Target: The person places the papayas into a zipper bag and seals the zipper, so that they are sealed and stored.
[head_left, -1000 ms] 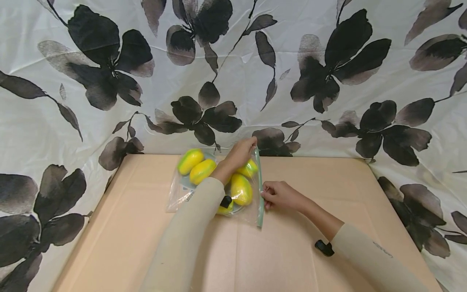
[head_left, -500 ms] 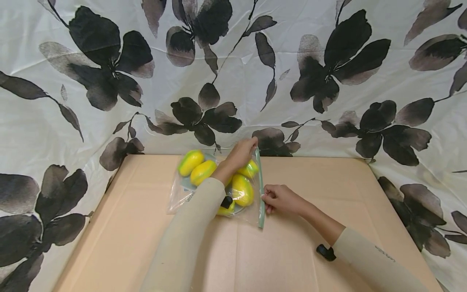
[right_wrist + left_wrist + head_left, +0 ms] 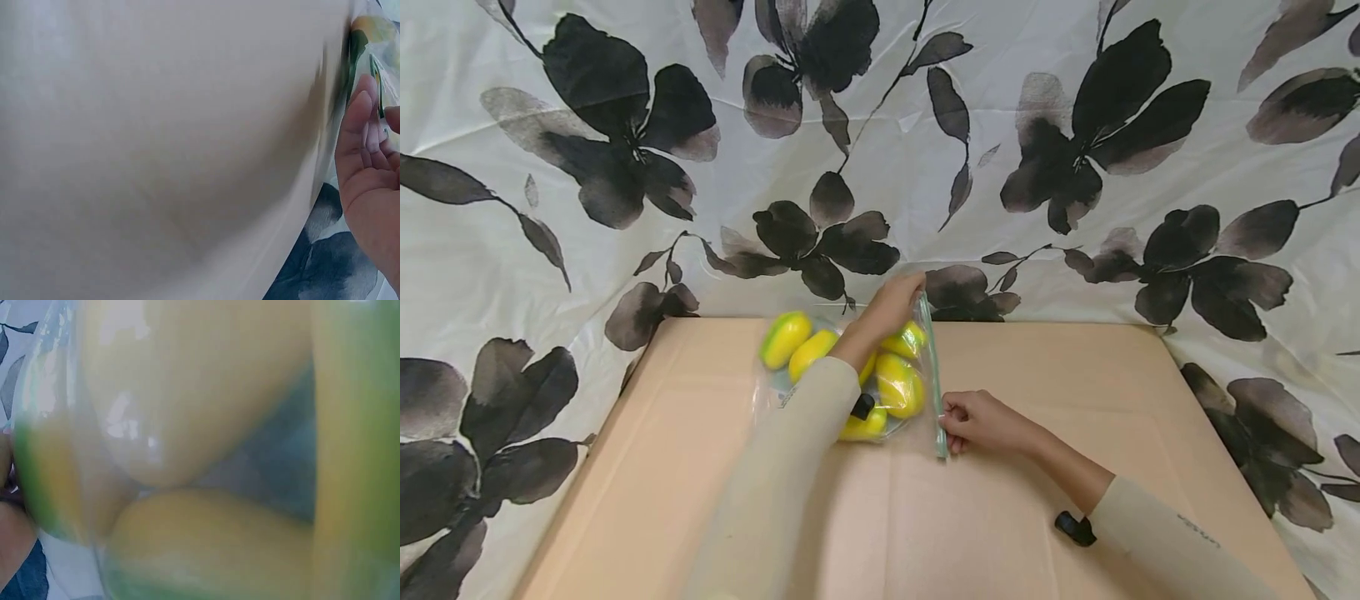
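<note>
A clear zip bag point(image 3: 917, 427) holds several yellow mangoes point(image 3: 900, 386) with green ends, and a pale blue-grey round thing, perhaps a plate, shows beneath them. At the far end of the bag's green zip strip point(image 3: 933, 375), my left hand point(image 3: 891, 307) grips the edge; its fingertips are partly hidden in the head view. My right hand point(image 3: 988, 419) pinches the near end of the strip. Mangoes point(image 3: 169, 406) behind shiny plastic fill the left wrist view. In the right wrist view, thumb and fingers of the right hand point(image 3: 369, 169) meet at the strip.
The bag lies near the back edge of a tan cardboard-like surface point(image 3: 1000, 517). Behind and beside it hangs white cloth point(image 3: 925, 183) with dark flowers. My left forearm crosses over part of the bag.
The right hand has slid slightly nearer along the strip. The left hand has lifted a little up and left, and the zip strip now slants more.
</note>
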